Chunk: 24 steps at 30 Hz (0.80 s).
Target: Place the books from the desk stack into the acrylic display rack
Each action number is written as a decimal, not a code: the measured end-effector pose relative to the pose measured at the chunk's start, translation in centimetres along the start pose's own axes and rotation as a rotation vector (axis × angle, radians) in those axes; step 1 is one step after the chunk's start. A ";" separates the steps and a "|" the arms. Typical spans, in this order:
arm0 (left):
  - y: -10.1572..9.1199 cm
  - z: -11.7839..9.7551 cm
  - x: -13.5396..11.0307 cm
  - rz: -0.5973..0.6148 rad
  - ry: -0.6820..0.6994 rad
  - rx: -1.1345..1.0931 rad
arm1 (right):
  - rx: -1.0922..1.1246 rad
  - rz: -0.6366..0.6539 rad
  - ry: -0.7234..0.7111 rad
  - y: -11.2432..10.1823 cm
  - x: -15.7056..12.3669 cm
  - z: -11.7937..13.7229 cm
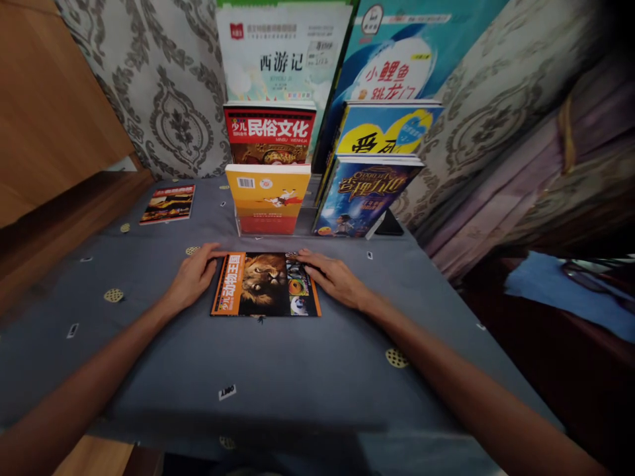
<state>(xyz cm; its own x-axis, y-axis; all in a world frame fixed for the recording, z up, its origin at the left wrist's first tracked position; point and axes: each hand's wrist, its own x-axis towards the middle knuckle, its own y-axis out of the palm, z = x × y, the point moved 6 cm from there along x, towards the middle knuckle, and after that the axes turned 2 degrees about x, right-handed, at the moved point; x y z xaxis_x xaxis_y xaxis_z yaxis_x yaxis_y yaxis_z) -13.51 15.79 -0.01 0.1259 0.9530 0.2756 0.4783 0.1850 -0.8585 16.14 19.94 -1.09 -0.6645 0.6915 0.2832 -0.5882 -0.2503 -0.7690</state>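
Note:
A children's book with a lion on its black and orange cover (pixel 265 285) lies flat on the cloth-covered table in front of me, turned sideways. My left hand (pixel 196 272) rests at its upper left corner, index finger stretched along the far edge and thumb by the left side. On the right, my right hand (pixel 333 276) lies with fingers extended over the book's upper right corner. Just beyond the book, a yellow-orange book (pixel 268 201) and a dark blue book (pixel 364 198) stand upright in a clear holder.
Behind those stand a red-banded book (pixel 270 132), a yellow and blue book (pixel 389 125), a pale green book (pixel 282 56) and a teal book (pixel 417 49). A small red book (pixel 169 203) lies far left. Blue cloth (pixel 560 291) with glasses sits beyond the table's right edge.

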 end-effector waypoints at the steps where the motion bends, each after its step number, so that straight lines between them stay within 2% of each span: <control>1: 0.0 -0.1 0.0 0.001 0.005 0.016 | 0.001 -0.009 0.006 -0.2 -0.3 -0.2; 6: -0.1 -1.6 0.2 -0.003 0.073 0.184 | -0.010 -0.020 0.010 -0.3 -0.7 -0.3; 11: 0.9 -3.9 0.6 0.058 0.192 0.269 | -0.021 -0.033 0.015 -0.2 -0.7 -0.4; 18: 4.1 -8.6 2.6 0.056 0.433 0.151 | 0.034 -0.028 0.049 -0.3 -1.0 -0.9; 24: 6.9 -12.5 3.6 0.137 0.626 0.086 | 0.153 -0.035 0.095 -0.8 -1.1 -0.6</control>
<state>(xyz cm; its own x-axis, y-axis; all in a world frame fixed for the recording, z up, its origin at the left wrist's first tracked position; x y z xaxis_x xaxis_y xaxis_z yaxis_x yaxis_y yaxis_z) 1.16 17.52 0.46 0.6762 0.6539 0.3392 0.3542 0.1152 -0.9281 17.59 19.83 -1.12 -0.6000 0.7608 0.2475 -0.6783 -0.3197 -0.6616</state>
